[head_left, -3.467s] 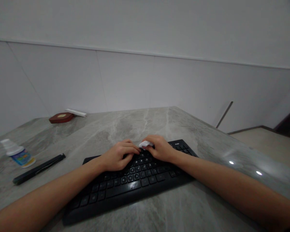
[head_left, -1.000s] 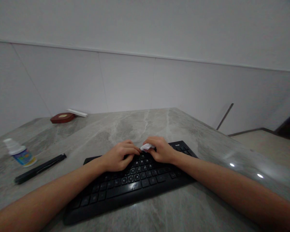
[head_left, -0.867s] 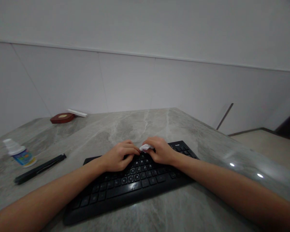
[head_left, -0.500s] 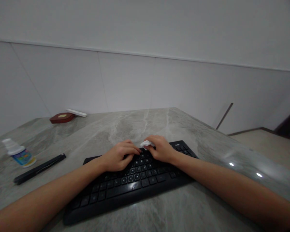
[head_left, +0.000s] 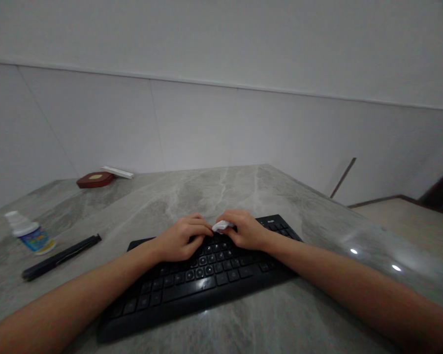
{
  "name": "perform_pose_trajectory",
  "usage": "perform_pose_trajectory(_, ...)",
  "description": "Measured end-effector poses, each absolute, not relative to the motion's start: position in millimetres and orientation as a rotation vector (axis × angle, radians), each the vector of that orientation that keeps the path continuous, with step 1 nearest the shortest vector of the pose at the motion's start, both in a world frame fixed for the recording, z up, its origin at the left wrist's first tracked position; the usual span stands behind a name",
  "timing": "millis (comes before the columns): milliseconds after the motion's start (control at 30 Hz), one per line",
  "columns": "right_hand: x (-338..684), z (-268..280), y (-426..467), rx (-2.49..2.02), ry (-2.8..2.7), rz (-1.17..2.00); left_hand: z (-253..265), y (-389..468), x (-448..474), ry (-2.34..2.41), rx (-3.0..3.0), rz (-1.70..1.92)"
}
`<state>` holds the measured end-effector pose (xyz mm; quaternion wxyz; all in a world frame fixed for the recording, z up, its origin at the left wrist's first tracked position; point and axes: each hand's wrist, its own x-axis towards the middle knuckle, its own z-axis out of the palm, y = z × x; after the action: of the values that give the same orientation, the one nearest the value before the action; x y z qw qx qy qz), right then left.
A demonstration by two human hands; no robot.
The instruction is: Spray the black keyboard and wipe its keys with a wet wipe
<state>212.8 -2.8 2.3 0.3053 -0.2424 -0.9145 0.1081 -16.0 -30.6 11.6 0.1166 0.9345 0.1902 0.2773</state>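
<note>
Your right hand (head_left: 244, 230) is lowering its pinched white tissue (head_left: 220, 226), likely onto the keyboard (head_left: 205, 282); your left hand (head_left: 182, 239) is resting there, thumb apart.

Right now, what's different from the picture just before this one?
The right hand has moved a little, bringing its white wad closer to the person and toward the left hand. Nothing was picked up or let go. The left hand stayed on the black keyboard, and the bottle, long black thing and reddish case stayed put.
</note>
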Motion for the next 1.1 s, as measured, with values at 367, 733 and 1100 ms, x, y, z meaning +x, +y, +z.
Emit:
perform_pose_trajectory(367, 213.0, 3.3, -3.2, -0.709, -2.413, 0.207, 10.1, -29.9, -16.9, 0.557, 2.73, 0.812)
perform_pose_trajectory(733, 213.2, 3.5, -4.5, -0.674, -2.393, 0.266, 10.7, -30.2, -16.6, 0.554, 2.744, 0.826)
perform_pose_trajectory(1100, 213.0, 4.3, -8.1, -0.772, -2.404, 0.169, 10.2, -30.0, -16.7, 0.554, 2.733, 0.815)
